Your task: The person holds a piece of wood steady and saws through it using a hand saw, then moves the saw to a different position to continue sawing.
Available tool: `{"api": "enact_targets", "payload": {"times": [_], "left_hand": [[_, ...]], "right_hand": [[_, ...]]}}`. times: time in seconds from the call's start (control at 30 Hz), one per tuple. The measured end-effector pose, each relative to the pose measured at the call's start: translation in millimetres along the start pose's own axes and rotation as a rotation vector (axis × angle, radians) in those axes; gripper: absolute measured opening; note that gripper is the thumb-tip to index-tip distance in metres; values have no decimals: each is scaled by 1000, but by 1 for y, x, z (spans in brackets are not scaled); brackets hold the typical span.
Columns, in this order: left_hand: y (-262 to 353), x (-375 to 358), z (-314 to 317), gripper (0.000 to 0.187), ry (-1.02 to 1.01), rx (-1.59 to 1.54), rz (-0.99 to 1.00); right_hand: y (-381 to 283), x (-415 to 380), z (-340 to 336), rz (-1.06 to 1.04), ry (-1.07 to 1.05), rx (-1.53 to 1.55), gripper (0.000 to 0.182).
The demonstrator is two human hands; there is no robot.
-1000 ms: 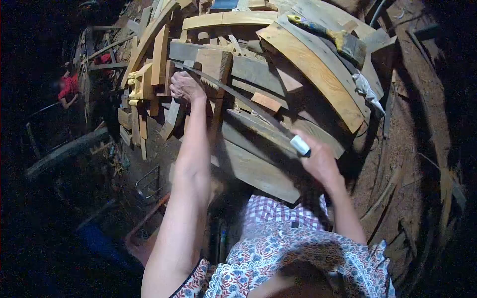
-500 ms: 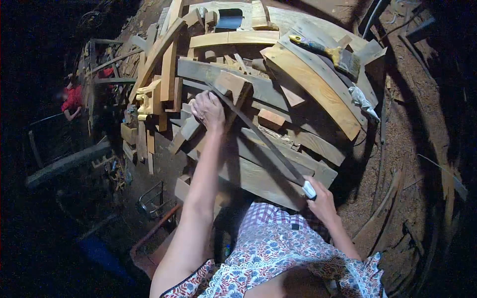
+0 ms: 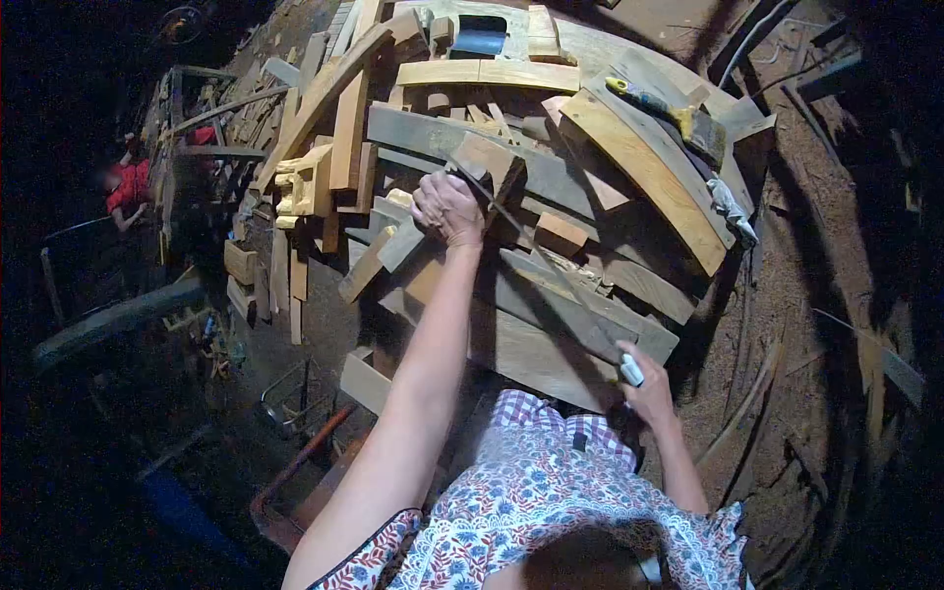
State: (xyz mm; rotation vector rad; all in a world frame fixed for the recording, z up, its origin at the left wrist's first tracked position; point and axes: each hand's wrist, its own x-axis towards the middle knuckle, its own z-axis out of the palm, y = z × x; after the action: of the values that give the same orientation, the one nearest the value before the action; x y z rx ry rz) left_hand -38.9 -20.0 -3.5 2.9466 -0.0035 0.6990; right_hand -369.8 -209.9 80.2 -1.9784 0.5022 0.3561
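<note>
My right hand (image 3: pixel 651 391) is closed round the pale handle of a handsaw (image 3: pixel 562 293). The long, thin, dark blade runs up and left from it to a light wooden block (image 3: pixel 489 157) on the pile, where its far end overlaps the block close to my left hand. My left hand (image 3: pixel 447 208) is closed over the block's near side, fingers curled and partly hidden. Grey planks (image 3: pixel 551 339) lie under the blade, and a small reddish wood offcut (image 3: pixel 561 233) rests to the right of the block.
A paintbrush (image 3: pixel 678 118) with a yellow-and-black handle lies on boards at the upper right, near a crumpled whitish cloth (image 3: pixel 730 206). Curved timber (image 3: pixel 644 182) and stacked lengths (image 3: pixel 349 128) surround the block. A person in red (image 3: pixel 128 185) is at the far left.
The view has shifted, so the pile and my left hand appear further right. The saw blade has turned to show more of its flat side near the handle. Both hands keep their hold.
</note>
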Motion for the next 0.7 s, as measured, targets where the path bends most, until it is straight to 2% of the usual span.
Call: {"api": "enact_targets", "payload": {"times": [0.1,0.17,0.23,0.3,0.37,0.4,0.47,0.6,0.7], "left_hand": [[-2,-2,3,17,-43,-16,2],[-6,-2,6,18,44,-1,50],[-2,2,4,18,29,9,20],[-1,2,3,17,1,23,-39],[0,1,2,16,76,-22,-2],[-1,1,3,16,37,-9,-24],[0,-1,4,14,41,-20,-21],[-1,2,6,12,59,-1,6],[0,-2,5,13,27,16,3]], "right_hand": [[-8,44,8,-105,2,-23,58],[-58,87,10,-31,-80,-13,60],[-80,104,19,-26,-57,4,60],[-74,102,21,-17,-56,-2,60],[-37,70,23,-53,9,-85,61],[-30,51,18,-58,-4,-102,61],[-22,20,9,-9,14,-9,60],[-16,41,9,2,-19,40,57],[-71,103,22,-48,-45,30,55]]}}
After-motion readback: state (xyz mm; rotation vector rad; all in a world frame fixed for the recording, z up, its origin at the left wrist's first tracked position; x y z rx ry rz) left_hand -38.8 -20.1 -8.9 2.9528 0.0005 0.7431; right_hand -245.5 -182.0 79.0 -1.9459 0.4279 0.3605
